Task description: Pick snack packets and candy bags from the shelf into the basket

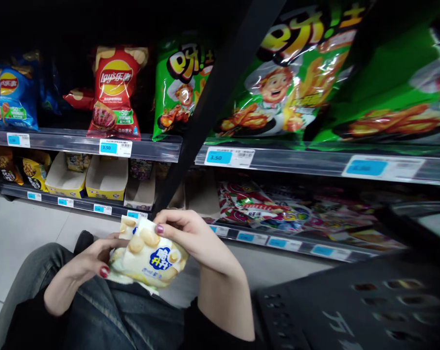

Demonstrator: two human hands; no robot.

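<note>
Two hands hold a small snack packet before shop shelves.
The left hand [90, 260] grips the pale packet [147, 255] below; the right hand [190, 233] pinches its top edge.

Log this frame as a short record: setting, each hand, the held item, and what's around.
setting: shop aisle facing snack shelves
left hand: grips the snack bag's lower left edge
right hand: pinches the bag's top
snack bag: white and yellow, held over the lap
upper shelf: red Lay's bag, green bags
lower right: black basket
</note>
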